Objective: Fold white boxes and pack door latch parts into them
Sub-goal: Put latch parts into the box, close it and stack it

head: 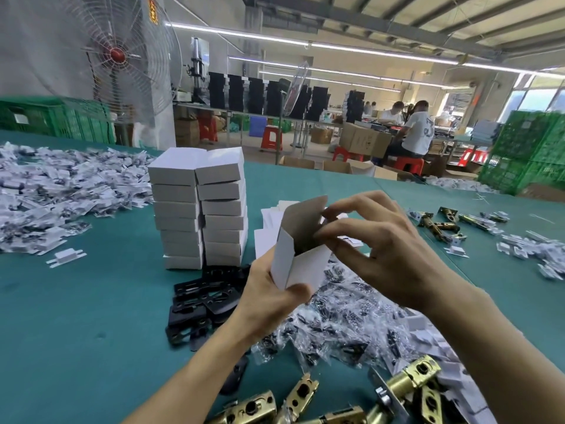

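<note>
Above the middle of the bench, toward its near edge, the box stands upright in the air, mouth open, one flap raised. The left hand grips its lower half, thumb across the front. The right hand is at the mouth, its fingertips curled onto the top edge beside the flap, so both hands meet on the one box. Just behind the box lie flat blanks, partly hidden by it, too overlapped to count. Left of them stand two stacks of folded boxes, touching, about seven in each. Below the stacks and left of the left wrist sits a pile of black plates, with loose clear bags of dark parts under both forearms. At least five brass latches lie along the near edge, and a few more toward the right edge. A heap of white pieces covers the far left corner. Beyond the bench stand a fan and green crates.
</note>
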The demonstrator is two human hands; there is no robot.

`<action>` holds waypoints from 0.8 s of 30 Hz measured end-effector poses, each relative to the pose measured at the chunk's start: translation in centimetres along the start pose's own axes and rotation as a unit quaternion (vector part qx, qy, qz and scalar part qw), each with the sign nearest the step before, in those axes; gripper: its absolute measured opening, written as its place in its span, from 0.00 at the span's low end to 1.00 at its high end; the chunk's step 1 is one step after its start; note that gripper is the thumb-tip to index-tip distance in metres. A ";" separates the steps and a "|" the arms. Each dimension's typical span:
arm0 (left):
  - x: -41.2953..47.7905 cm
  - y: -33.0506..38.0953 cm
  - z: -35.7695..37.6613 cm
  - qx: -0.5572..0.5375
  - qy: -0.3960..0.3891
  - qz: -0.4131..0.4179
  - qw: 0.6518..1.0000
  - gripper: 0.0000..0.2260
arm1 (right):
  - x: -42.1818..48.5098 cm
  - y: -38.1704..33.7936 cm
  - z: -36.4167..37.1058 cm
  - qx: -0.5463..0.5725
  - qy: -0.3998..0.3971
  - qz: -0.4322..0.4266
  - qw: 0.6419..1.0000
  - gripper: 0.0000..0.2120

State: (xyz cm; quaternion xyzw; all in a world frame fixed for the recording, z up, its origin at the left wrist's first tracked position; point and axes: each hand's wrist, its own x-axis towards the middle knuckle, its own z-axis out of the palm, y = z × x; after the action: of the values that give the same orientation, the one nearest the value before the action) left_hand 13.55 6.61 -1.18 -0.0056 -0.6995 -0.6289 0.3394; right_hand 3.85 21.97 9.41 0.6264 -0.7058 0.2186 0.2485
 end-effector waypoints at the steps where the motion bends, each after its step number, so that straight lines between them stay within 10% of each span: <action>1: 0.0 0.0 0.0 -0.001 0.001 -0.004 1.000 0.15 | -0.1 0.0 0.1 -0.012 -0.010 0.008 1.000 0.11; 7: 0.1 -0.1 0.1 0.030 0.027 -0.018 0.999 0.13 | -0.7 0.9 1.2 -0.052 -0.086 0.078 0.992 0.11; 13: 1.1 1.4 -1.3 0.100 0.132 -0.054 0.985 0.15 | -1.3 0.8 3.6 0.150 0.050 0.166 0.973 0.11; 18: 2.6 2.8 -5.0 0.145 0.232 -0.031 0.961 0.08 | -0.9 -1.3 8.4 0.119 -0.228 0.157 0.954 0.09; 24: 3.1 2.9 -7.5 0.171 0.266 -0.052 0.947 0.09 | 1.9 -5.5 13.7 0.024 -0.296 -0.004 0.955 0.22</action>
State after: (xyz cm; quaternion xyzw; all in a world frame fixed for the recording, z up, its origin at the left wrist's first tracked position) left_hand 15.89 -0.69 2.67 0.2565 -0.6803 -0.4947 0.4760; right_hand 8.05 11.38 -0.09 0.6717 -0.7396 0.0392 0.0141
